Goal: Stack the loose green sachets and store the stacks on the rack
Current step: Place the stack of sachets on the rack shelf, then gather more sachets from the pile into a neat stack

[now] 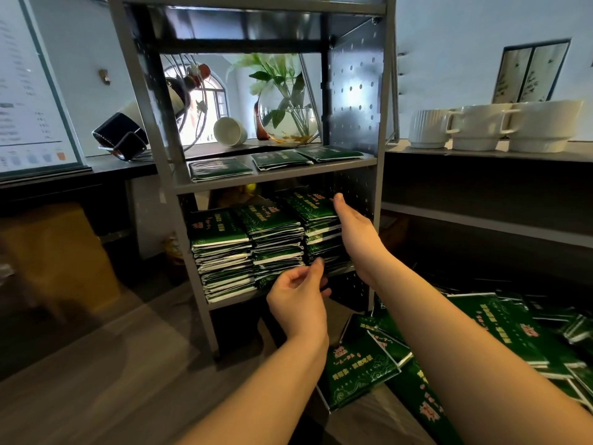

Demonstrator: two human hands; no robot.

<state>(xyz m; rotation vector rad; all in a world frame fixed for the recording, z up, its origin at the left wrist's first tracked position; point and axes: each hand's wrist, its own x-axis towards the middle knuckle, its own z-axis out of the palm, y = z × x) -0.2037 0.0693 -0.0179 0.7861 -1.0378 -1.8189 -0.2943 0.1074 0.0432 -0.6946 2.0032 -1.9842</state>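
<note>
3 tall stacks of green sachets stand side by side on the lower shelf (276, 295) of a grey metal rack (154, 123): the left stack (221, 252), the middle stack (277, 239) and the right stack (316, 226), each touching the next. The right hand (354, 226) lies against the right stack's outer side with fingers straight, the thumb tip on its top sachet; it grips nothing. The left hand (300, 293) is at the front of the shelf below the middle and right stacks, fingers loosely curled, fingertips touching the lowest sachets; whether it pinches any I cannot tell. On the shelf above (276, 179) lie 3 low piles of the same sachets: left pile (219, 168), middle pile (280, 159), right pile (329, 153), just beside one another. Loose sachets (481, 342) lie scattered in a heap on the wooden table (112, 380) to the right of the rack, under the right forearm. Behind the rack, seen through it, a round glass vase (288, 123) holds water and green stems, with a white cup (229, 131) tipped on its side just left of it. To the right, on a dark sideboard (481, 175), 3 white mugs (487, 126) stand in a row, and a framed picture (529, 72) leans on the wall behind them. At far left stands a framed board (35, 91)
</note>
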